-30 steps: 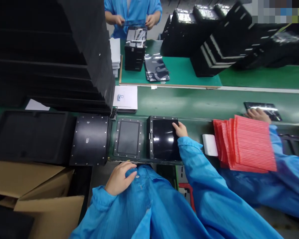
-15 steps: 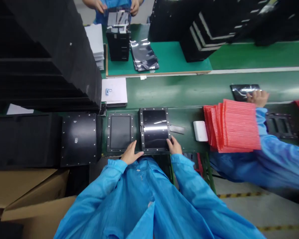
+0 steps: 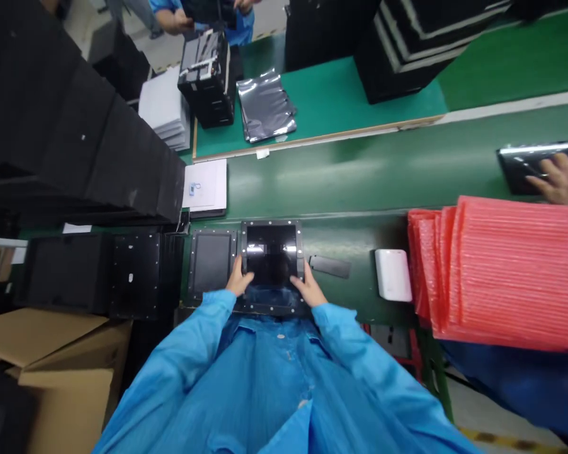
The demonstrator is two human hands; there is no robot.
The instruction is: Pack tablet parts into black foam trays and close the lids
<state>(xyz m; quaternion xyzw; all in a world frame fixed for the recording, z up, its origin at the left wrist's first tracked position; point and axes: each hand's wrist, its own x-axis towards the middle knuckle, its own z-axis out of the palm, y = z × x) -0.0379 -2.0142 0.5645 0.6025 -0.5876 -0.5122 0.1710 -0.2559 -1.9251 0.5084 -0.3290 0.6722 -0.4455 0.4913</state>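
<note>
A glossy black screen panel in a dark frame with screws along its rim (image 3: 271, 258) is tilted up between my two hands at the bench's near edge. My left hand (image 3: 239, 277) grips its left side, thumb over the front. My right hand (image 3: 309, 287) grips the right side the same way, with fingers partly hidden behind the frame. To the left lies a second framed panel with a matt grey face (image 3: 213, 261), close to my left hand. Just right of my right hand lies a thin dark strip (image 3: 330, 266) on the green bench (image 3: 345, 233).
A white rounded box (image 3: 392, 274) and red bubble-wrap sheets (image 3: 520, 271) stand at the right. A co-worker's hand (image 3: 563, 180) rests on a black panel. Tall black stacks (image 3: 123, 145), white papers (image 3: 207, 183) and cardboard (image 3: 66, 340) are on the left. Silver bags (image 3: 266, 107) lie farther back.
My left hand has moved from the near edge to the screen panel's left side. The panel, flat before, is now tilted up between both hands. My head view has shifted.
</note>
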